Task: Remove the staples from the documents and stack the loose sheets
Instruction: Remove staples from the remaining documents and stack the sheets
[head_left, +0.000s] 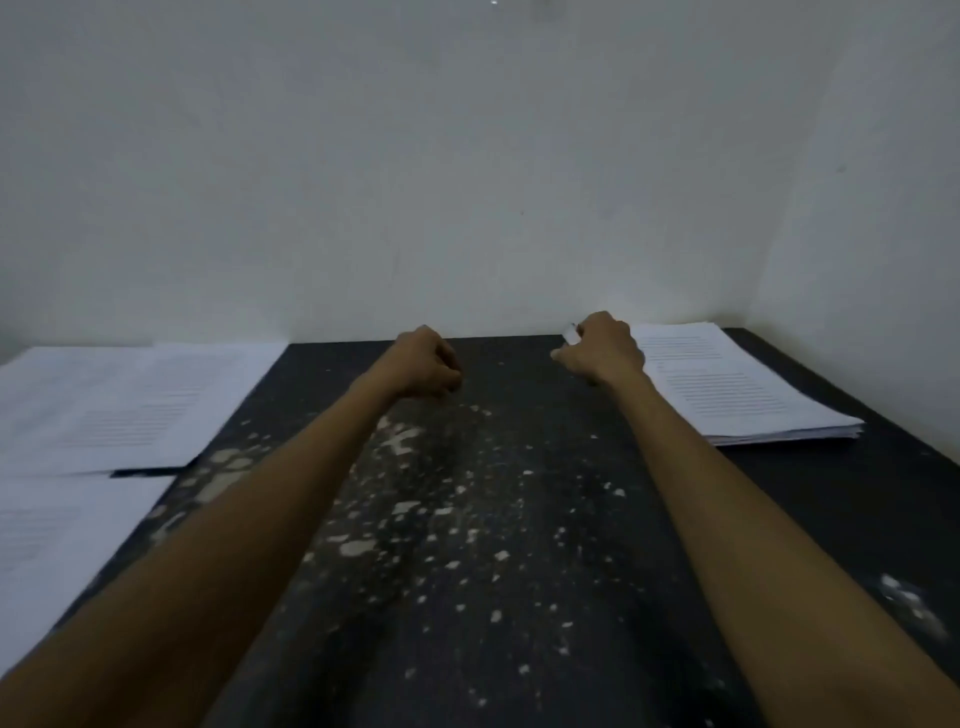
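A thick pile of printed documents (737, 395) lies at the far right of the dark table (467, 519). Loose printed sheets (119, 405) are spread at the far left, with another sheet (57, 540) nearer me. Both my arms stretch out toward the far edge of the table. My left hand (428, 364) is curled into a fist with nothing visible in it. My right hand (602, 348) is curled beside the pile's left edge and grips a small pale object (571, 332) that pokes out above the fingers; what it is cannot be made out.
The table top is black with pale chipped spots down its middle. A white wall rises directly behind the far edge, and a second wall closes the right side.
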